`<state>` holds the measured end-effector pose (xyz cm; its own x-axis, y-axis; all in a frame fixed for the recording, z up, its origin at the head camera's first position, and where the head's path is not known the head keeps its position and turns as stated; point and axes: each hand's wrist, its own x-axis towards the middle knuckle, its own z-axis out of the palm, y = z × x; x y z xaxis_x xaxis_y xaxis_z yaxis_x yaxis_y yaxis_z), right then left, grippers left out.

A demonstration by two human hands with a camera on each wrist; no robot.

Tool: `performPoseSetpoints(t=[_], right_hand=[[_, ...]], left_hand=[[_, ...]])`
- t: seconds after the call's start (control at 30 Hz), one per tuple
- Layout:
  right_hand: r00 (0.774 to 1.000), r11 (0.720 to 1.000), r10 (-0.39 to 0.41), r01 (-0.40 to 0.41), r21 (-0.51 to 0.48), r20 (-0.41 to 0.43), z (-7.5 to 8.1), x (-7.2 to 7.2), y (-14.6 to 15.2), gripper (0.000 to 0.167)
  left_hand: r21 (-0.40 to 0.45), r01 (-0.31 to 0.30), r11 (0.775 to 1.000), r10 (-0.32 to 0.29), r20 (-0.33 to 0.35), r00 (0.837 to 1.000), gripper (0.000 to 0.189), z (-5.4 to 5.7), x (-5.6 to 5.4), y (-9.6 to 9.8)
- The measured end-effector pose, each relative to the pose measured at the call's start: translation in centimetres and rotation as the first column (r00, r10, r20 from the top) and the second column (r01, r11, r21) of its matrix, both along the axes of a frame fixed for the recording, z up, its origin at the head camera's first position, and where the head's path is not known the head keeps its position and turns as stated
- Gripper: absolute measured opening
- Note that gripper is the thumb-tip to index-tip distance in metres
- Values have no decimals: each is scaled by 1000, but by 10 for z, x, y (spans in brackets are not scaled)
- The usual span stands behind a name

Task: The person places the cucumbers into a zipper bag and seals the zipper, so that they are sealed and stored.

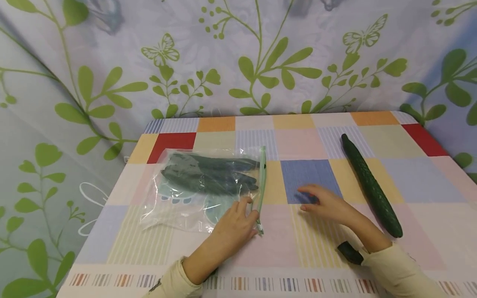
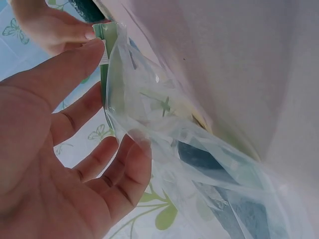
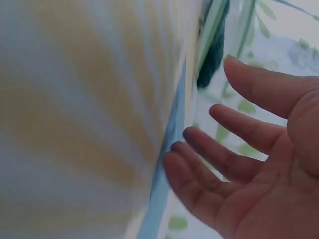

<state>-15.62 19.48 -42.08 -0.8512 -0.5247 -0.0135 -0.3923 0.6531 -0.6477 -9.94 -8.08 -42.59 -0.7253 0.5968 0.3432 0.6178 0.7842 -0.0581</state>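
A clear zip-top plastic bag (image 1: 179,219) with a green zip strip lies on the table. Several cucumbers (image 1: 208,171) are inside it, with their ends toward the strip. My left hand (image 1: 232,223) pinches the near end of the zip strip between thumb and forefinger, close to a white slider (image 2: 104,52); its other fingers bend beside the plastic. My right hand (image 1: 329,205) hovers over the table to the right of the bag, fingers relaxed and apart, holding nothing. One loose cucumber (image 1: 372,186) lies at an angle to the right of that hand.
A patchwork-patterned cloth (image 1: 421,178) covers the table. Behind it hangs a curtain (image 1: 208,54) with green leaves and butterflies. A small dark block (image 1: 350,252) sits at the right wrist, beside the sleeve.
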Motion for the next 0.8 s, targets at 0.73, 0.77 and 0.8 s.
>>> performPoseSetpoints(t=[0.73,0.77,0.8], right_hand=[[917,878,-384,399,266,-108,24,34,100,82],[911,866,-402,412,285,-96,21,34,104,85],[907,857,-413,417,303,-81,19,34,108,87]], left_hand=[[141,25,990,-28,17,999,23,-2,-1,-5],[144,27,989,-30,20,999,24,-2,-1,-4],[145,30,989,-34,24,999,25,-2,-1,-3]])
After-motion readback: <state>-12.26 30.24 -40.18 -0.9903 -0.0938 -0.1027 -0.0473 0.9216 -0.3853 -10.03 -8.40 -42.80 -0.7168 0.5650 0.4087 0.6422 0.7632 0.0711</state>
